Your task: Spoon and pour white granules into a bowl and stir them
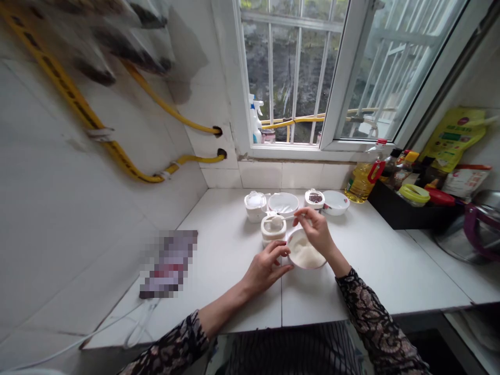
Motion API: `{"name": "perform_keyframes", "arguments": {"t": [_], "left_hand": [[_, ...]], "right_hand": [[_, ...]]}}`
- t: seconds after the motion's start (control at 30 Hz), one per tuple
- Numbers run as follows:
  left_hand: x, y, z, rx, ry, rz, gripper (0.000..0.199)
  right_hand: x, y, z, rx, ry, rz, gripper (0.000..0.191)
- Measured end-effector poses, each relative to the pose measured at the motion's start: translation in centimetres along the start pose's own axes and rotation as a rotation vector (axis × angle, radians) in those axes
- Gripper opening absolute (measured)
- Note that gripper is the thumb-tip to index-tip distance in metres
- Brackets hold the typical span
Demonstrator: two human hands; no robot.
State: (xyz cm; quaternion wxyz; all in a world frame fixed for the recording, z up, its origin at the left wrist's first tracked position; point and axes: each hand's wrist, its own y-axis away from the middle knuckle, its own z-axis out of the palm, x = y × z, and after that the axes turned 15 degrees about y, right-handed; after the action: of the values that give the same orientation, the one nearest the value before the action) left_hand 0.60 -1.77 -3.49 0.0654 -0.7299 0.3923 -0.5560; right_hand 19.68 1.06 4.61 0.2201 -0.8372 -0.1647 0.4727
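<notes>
My right hand (314, 229) pinches the handle of a small white spoon (278, 221), whose bowl is over the open top of a white seasoning jar (269, 238). Just right of that jar stands a bowl (307, 255) with white powder or grains in it. My left hand (269, 263) rests at the bowl's left rim, thumb and fingers apart and touching its side. Behind are a white jar (255, 208), a white bowl (284, 203), a jar with dark red contents (314, 199) and another white bowl (336, 203).
At the back right stand an oil bottle (361, 179) and a black box (394, 208) of bottles and packets. A pot (478, 234) is at the right edge. A blurred-out object (170, 265) with a white cable lies left. Yellow pipes (128, 161) run along the left wall.
</notes>
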Motion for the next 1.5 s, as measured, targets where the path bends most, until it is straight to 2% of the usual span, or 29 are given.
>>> {"name": "perform_keyframes", "arguments": {"t": [0.07,0.13,0.2,0.3,0.4,0.5,0.6,0.7,0.83,0.97,1.03,1.27,1.5], "left_hand": [[0.0,0.0,0.0,0.002,-0.004,-0.003,0.019],[0.0,0.1,0.0,0.005,-0.005,-0.005,0.018],[0.1,0.1,0.0,0.006,-0.003,-0.003,0.018],[0.1,0.0,0.0,0.006,0.004,0.006,0.018],[0.3,-0.1,0.0,0.003,0.014,0.015,0.018],[0.4,-0.1,-0.1,-0.001,0.02,0.025,0.018],[0.4,-0.2,-0.2,-0.001,0.018,0.037,0.017],[0.4,-0.2,-0.2,0.002,0.019,0.051,0.018],[0.4,-0.3,-0.1,0.008,0.021,0.069,0.017],[0.5,-0.3,-0.1,0.011,0.025,0.078,0.018],[0.4,-0.3,-0.1,0.012,0.028,0.078,0.018],[0.4,-0.3,-0.2,0.002,0.031,0.058,0.018],[0.4,-0.2,-0.1,-0.007,0.037,0.02,0.02]], "right_hand": [[-0.4,0.3,0.4,-0.074,0.174,-0.175,0.012],[-0.5,0.4,0.3,-0.107,0.258,-0.269,0.015],[-0.4,0.4,-0.4,-0.04,0.242,-0.235,0.014],[0.2,0.4,-2.2,0.056,0.139,-0.068,0.01],[1.1,0.4,-4.3,-0.025,0.097,0.033,0.011],[1.9,0.5,-5.3,-0.086,0.206,0.009,0.013],[2.5,0.5,-4.7,-0.119,0.346,-0.065,0.016],[2.8,0.4,-3.5,-0.219,0.384,-0.072,0.019],[3.0,0.5,-3.2,-0.271,0.233,0.082,0.018],[3.2,0.3,-3.8,-0.217,-0.08,0.346,0.012],[3.4,0.1,-4.0,-0.192,-0.183,0.417,0.01],[4.0,-0.1,-4.1,-0.145,-0.285,0.458,0.009],[3.8,-0.2,-3.5,-0.089,-0.34,0.425,0.009]]}}
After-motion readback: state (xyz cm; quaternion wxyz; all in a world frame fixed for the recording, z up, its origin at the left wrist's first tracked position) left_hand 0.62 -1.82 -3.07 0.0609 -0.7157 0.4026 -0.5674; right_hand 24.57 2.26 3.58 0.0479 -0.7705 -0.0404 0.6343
